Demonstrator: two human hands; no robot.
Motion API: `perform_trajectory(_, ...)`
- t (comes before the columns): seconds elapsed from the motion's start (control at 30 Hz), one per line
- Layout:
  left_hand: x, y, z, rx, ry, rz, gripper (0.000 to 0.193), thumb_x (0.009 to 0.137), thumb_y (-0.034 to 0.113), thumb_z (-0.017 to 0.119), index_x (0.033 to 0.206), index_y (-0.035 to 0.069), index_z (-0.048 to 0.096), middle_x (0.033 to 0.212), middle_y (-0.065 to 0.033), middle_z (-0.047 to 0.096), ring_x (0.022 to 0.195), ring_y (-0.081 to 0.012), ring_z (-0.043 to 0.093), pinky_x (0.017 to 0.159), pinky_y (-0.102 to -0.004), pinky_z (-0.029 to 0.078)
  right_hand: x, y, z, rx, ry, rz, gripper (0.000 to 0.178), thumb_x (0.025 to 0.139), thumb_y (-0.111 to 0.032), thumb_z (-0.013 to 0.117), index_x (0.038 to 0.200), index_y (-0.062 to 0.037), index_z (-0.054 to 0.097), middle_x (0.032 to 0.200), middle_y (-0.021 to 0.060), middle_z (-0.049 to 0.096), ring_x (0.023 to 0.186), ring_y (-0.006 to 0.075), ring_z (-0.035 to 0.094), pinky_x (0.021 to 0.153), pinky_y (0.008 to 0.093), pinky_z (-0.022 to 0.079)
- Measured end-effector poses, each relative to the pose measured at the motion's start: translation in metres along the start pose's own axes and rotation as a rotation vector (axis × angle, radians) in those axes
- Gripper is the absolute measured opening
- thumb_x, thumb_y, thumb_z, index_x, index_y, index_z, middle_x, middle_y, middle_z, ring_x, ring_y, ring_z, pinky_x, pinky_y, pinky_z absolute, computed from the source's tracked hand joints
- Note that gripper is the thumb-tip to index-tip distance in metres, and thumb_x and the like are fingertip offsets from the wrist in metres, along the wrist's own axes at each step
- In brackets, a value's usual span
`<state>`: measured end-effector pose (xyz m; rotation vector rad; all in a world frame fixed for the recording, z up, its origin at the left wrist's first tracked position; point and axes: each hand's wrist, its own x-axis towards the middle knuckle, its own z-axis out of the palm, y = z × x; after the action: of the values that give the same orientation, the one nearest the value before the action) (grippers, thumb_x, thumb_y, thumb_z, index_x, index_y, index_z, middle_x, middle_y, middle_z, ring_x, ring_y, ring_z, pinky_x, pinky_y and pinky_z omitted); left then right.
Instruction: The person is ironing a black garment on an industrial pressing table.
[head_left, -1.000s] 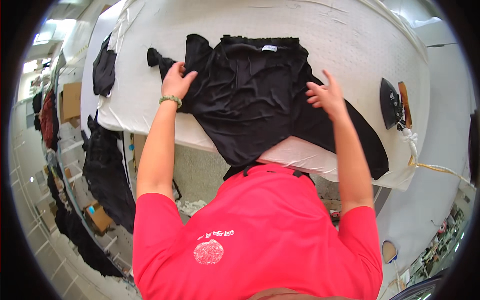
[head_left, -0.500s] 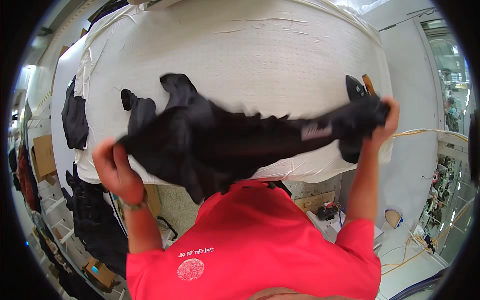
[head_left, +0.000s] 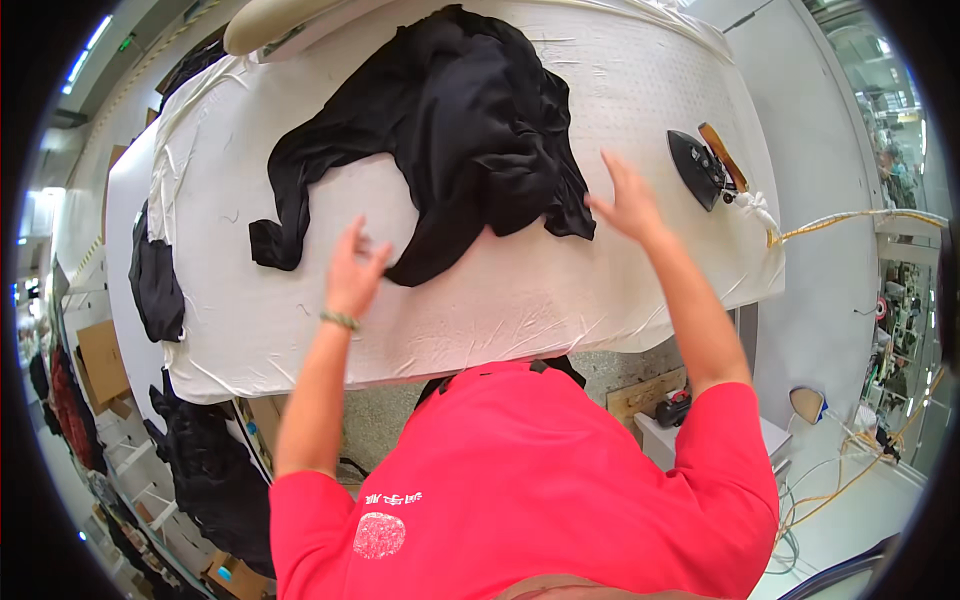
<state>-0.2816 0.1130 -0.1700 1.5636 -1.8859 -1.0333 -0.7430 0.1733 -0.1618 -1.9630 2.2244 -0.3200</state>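
A black long-sleeved garment (head_left: 460, 120) lies rumpled across the white cloth-covered table (head_left: 300, 345), one sleeve stretched out to the left. My left hand (head_left: 355, 270) is above the table, just left of the garment's near corner, fingers apart and slightly blurred, holding nothing. To the right of the garment, near its lower right edge, my right hand (head_left: 627, 200) has its fingers spread and nothing in them. Both hands appear free of the cloth. An iron (head_left: 700, 170) with a wooden handle rests at the table's right side, beyond my right hand.
A yellowish cord (head_left: 860, 222) runs right from the iron. Black cloth (head_left: 157, 280) hangs over the table's left edge, and more black garments (head_left: 210, 470) hang below it. A padded pressing arm (head_left: 270, 22) juts over the far left edge. Cardboard boxes (head_left: 103, 360) stand farther left.
The black garment, earlier stretched in the air between both hands, now lies on the table farther away. Both hands have let go and moved inward. The iron is now fully visible.
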Motion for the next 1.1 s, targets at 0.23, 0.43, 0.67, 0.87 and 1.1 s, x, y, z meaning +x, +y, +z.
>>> perform_trajectory(0.23, -0.067, -0.005, 0.069, -0.054, -0.028, -0.223, 0.057, 0.09, 0.023, 0.077, 0.138, 0.006, 0.051, 0.08, -0.0044, 0.065, 0.067, -0.0124, 0.059, 0.066, -0.0282, 0.05, -0.065, -0.06, 0.034, -0.012, 0.179, -0.226, 0.086, 0.074, -0.03, 0.084, 0.148, -0.0101, 0.045, 0.136, 0.0181, 0.056, 0.129, 0.0346, 0.053, 0.109, 0.0413, 0.042)
perform_trajectory(0.43, -0.057, 0.003, 0.067, -0.271, 0.01, -0.452, 0.044, 0.093, 0.021, 0.073, 0.127, 0.002, 0.052, 0.067, -0.0041, 0.062, 0.051, -0.0118, 0.056, 0.05, -0.0266, 0.046, -0.015, -0.089, 0.051, -0.059, -0.281, -0.279, 0.054, 0.076, -0.027, 0.078, 0.125, -0.0109, 0.063, 0.123, 0.0153, 0.065, 0.112, 0.0328, 0.064, 0.094, 0.0431, 0.05)
perform_trajectory(0.67, -0.065, -0.001, 0.057, -0.564, 0.052, -0.69, 0.039, 0.096, 0.02, 0.068, 0.124, 0.0, 0.05, 0.07, -0.0092, 0.066, 0.048, -0.0138, 0.058, 0.044, -0.0282, 0.047, 0.1, 0.015, -0.062, 0.958, 0.643, 0.3, 0.024, 0.097, -0.013, 0.056, 0.115, 0.0007, 0.063, 0.091, 0.0076, 0.073, 0.08, 0.017, 0.069, 0.07, 0.0335, 0.055)
perform_trajectory(0.87, -0.057, 0.008, 0.067, -0.777, -0.02, -0.716, 0.038, 0.097, 0.02, 0.068, 0.122, -0.002, 0.05, 0.077, -0.0122, 0.07, 0.05, -0.0151, 0.062, 0.046, -0.0278, 0.05, -0.023, 0.001, 0.005, 0.177, -0.016, 0.026, 0.062, 0.083, -0.033, 0.076, 0.136, -0.0124, 0.051, 0.121, 0.0085, 0.063, 0.092, 0.0275, 0.068, 0.08, 0.0383, 0.055)
perform_trajectory(1.1, -0.062, 0.025, 0.065, -0.764, 0.183, -0.567, 0.03, 0.097, 0.024, 0.069, 0.113, 0.003, 0.055, 0.085, -0.0124, 0.073, 0.056, -0.0147, 0.066, 0.052, -0.0259, 0.054, -0.043, 0.012, 0.058, 0.145, -0.169, -0.086, 0.024, 0.089, -0.02, 0.068, 0.111, -0.0116, 0.069, 0.104, 0.0064, 0.071, 0.09, 0.0223, 0.072, 0.073, 0.0386, 0.057)
